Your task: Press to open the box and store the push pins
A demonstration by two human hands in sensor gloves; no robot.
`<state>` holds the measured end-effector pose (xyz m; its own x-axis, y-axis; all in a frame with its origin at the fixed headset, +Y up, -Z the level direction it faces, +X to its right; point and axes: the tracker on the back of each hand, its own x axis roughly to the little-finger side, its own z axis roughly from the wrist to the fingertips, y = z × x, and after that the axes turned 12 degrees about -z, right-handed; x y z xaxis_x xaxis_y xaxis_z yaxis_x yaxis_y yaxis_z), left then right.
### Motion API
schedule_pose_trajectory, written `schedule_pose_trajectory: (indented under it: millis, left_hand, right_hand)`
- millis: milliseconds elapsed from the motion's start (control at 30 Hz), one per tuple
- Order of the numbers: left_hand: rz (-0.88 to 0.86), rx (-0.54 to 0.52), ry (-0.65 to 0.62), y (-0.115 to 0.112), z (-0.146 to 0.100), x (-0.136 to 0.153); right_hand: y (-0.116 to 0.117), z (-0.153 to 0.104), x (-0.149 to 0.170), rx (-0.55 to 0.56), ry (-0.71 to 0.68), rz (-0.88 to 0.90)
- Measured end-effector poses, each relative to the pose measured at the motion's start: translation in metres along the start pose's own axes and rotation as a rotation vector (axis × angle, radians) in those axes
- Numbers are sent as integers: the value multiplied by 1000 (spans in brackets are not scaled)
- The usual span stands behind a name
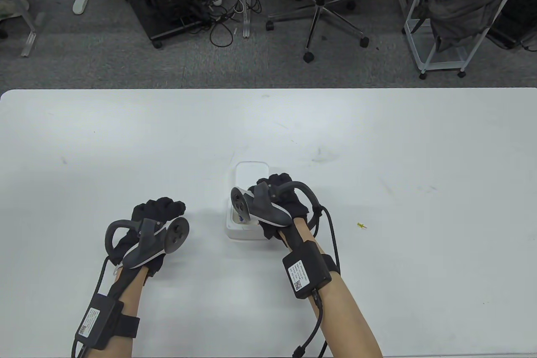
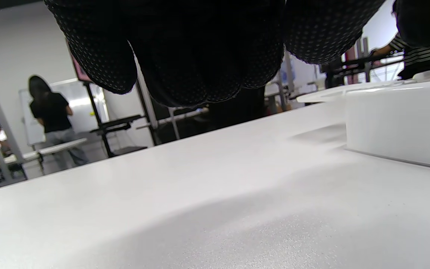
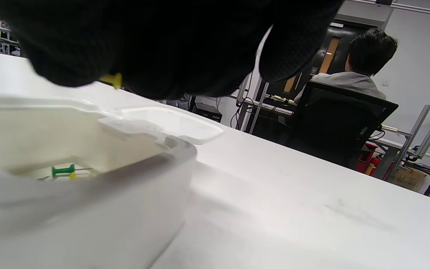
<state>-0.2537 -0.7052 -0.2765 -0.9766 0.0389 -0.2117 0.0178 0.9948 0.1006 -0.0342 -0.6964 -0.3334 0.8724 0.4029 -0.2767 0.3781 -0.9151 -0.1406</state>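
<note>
Near the front middle of the table (image 1: 126, 131) sits the box (image 1: 247, 230), lid already flipped back flat behind it. The right hand (image 1: 281, 202) hovers right over the open tray, and in the right wrist view there's a yellow pin (image 3: 113, 80) pinched in the fingers (image 3: 162, 67), poking out just above the opening. So that hand is gripping a pin, ready to drop it in. A green pin (image 3: 63, 170) is already lying inside, with a bit of yellow next to it.

The left hand (image 1: 157, 213) rests on the table well to the left of the box, fingers curled, holding nothing as far as I can tell.

One more yellow pin (image 1: 361, 226) is loose on the table off to the right.

Handling-wise, my guess: pins are tiny, light, hard plastic with a sharp metal point, so they'll roll and skitter if nudged. Best taken by the plastic head, pinched from the sides, point facing away from the glove. Thick gloves will make that fiddly. The box looks like thin, light plastic, so it'll probably slide if bumped; steadying it by a side wall with the free hand seems smart.
</note>
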Motion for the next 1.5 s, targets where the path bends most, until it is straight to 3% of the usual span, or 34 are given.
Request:
schedule_pose_trajectory:
  millis: [367, 600, 867, 1067, 1500]
  left_hand:
    - [3, 1, 2, 0, -1, 0]
    - [2, 3, 5, 1, -1, 1]
    - [3, 11, 9, 0, 0, 1]
    - [10, 10, 15, 1, 0, 4]
    - [7, 20, 19, 0, 1, 5]
  right_hand:
    - [4, -2, 2, -18, -10, 2]
    - [12, -13, 47, -59, 84, 50]
    - [51, -40, 115, -147, 227, 30]
    - [82, -58, 149, -210, 305, 22]
    - [129, -85, 162, -302, 352, 12]
